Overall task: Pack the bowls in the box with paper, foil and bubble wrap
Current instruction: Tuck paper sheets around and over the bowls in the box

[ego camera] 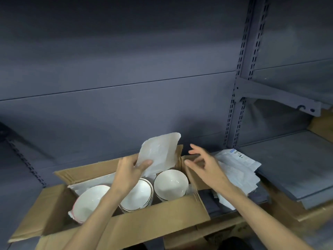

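The left hand [128,171] pinched a white sheet of paper [159,153] between thumb and fingers and held it up over the back of the box [158,213]. The right hand [205,166] hung in the air just beside the sheet, fingers loosely spread, holding nothing. Three white bowls sat in a row inside the open brown box: left bowl [90,202], middle bowl [137,195], right bowl [171,184]. More paper [236,166] lay in a pile on the grey shelf [295,163] to the right of the box.
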